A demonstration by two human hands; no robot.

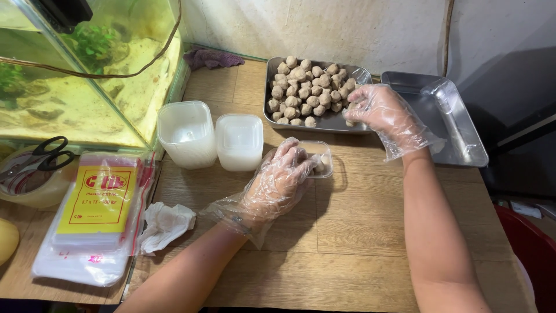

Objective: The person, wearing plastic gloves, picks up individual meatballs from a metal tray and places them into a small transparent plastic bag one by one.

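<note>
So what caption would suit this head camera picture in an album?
Gloved left hand steadies a small clear container while the gloved right hand picks meatballs from a metal tray.

Small clear plastic container: upright on wooden table, partly covered. Brownish meatballs: heaped in steel tray, just behind container.

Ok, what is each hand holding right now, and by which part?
Left hand grips the small clear container by its near-left rim. Right hand reaches over the meatballs at the tray's right edge; whether it holds any cannot be told.
</note>
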